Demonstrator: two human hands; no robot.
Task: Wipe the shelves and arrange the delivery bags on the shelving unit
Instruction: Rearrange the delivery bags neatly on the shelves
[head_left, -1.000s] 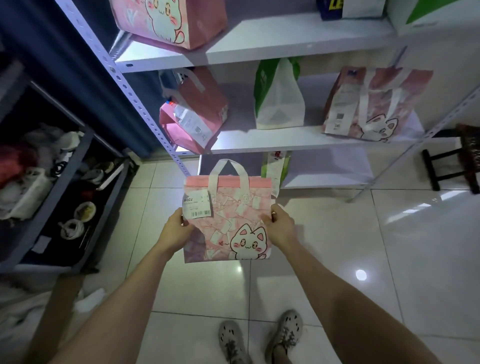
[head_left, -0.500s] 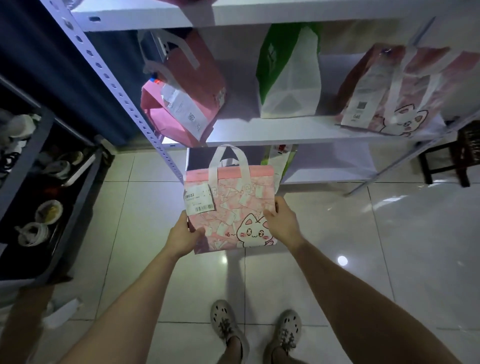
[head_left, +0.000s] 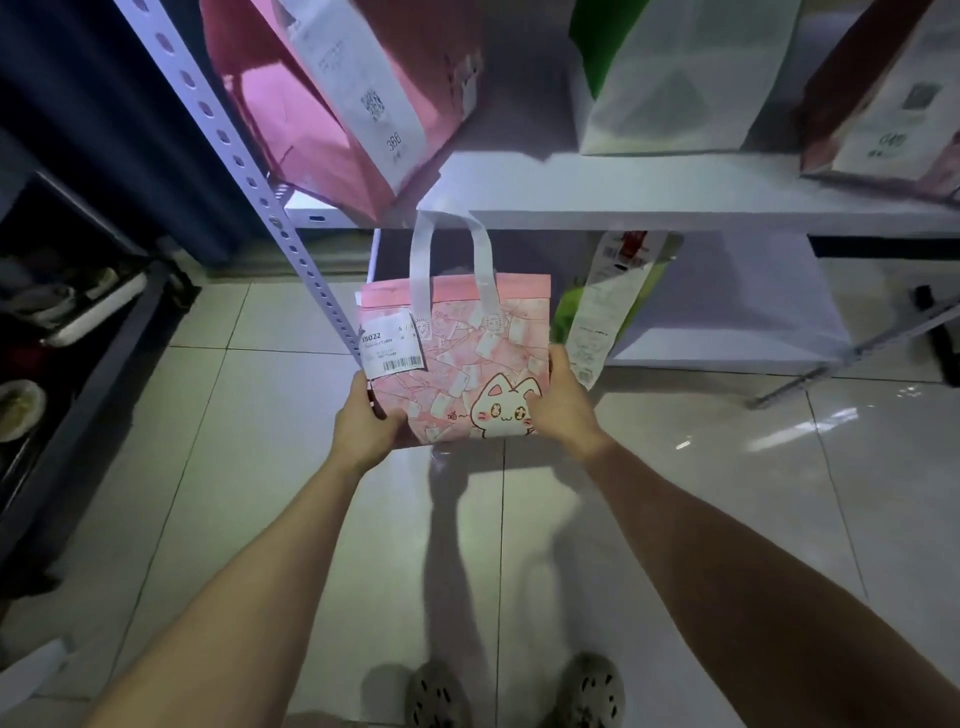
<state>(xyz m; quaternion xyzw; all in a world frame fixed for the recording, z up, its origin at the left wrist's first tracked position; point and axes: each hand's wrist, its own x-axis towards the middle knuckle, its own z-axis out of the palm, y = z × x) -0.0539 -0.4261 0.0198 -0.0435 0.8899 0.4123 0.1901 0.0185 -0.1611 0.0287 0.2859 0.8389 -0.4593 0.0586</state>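
Both hands were clamped on the cat bag (head_left: 467, 374), holding it upright off the floor just in front of the bottom shelf (head_left: 727, 306). The left hand (head_left: 363, 421) pinched the lower left corner, thumb on the printed face just under the white label (head_left: 390, 347); the right hand (head_left: 558, 402) gripped the right edge, fingers lapped over the cat's ear. Above the hands the two white handles (head_left: 451, 254) stood up, their tops level with the front lip of the middle shelf (head_left: 675, 208).

Beyond the right hand, a green bag (head_left: 602, 317) with a long receipt leaned at the near end of the bottom shelf, just beside the cat bag. Beyond the left hand the perforated post (head_left: 291, 239) ran down behind the bag's left corner. Overhead, a pink bag (head_left: 332, 119) sat tilted on the middle shelf, its bottom overhanging the edge.

The task seemed well along: several bags were already shelved, and this one was probably going into the gap between post and green bag. The risks lay in that tight slot. Pushed straight forward at this height, the handles might catch under the middle shelf lip and fold or drag the bag back. Swung wide to the right, it could knock the leaning green bag over. Too far left, and the corner or the loose label might snag on the post. With the grip low and only at the edges, the soft bag might also sag or tip forward once set down.
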